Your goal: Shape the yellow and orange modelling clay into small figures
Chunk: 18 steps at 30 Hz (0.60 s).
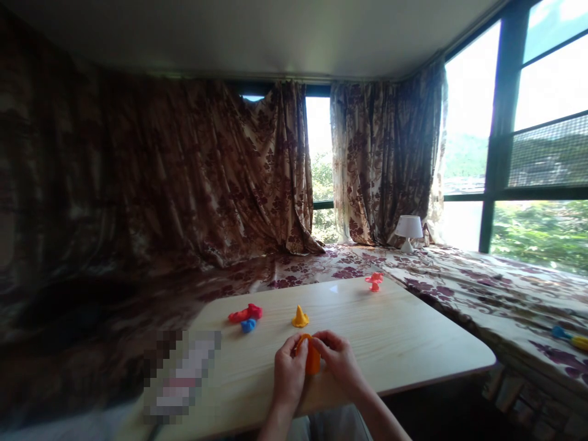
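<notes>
Near the front edge of the desk [413, 349], the left hand [290, 366] and right hand [340, 356] pinch an orange piece [313, 364], their fingers covering much of its upper part. Pixel blocks obscure a long object [186, 373] at left; the frame cuts off a blue-and-yellow item [577, 341].
</notes>
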{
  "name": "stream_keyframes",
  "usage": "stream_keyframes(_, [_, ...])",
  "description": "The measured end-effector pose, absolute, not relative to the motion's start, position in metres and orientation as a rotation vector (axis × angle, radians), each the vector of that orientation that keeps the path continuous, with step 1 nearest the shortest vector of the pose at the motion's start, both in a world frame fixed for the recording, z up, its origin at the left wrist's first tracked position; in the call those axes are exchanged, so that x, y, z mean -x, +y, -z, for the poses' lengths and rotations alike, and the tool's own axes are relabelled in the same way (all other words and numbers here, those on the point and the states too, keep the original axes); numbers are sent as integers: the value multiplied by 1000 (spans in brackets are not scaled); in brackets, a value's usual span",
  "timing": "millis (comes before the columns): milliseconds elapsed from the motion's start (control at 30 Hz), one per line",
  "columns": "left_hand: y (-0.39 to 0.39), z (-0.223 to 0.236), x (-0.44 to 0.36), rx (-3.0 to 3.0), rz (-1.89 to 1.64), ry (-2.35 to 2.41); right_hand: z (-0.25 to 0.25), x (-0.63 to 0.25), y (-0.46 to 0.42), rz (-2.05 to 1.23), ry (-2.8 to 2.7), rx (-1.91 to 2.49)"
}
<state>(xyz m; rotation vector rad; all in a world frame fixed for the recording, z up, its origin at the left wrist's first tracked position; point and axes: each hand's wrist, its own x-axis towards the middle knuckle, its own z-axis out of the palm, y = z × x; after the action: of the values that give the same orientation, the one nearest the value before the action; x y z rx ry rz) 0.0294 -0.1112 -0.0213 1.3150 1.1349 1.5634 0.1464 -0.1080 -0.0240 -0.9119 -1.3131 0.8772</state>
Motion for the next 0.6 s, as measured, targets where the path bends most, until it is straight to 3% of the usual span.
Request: stream_keyframes(600, [-115, 20, -32, -1368, -1529, 1098, 24, -147, -107, -821, -1312, 939])
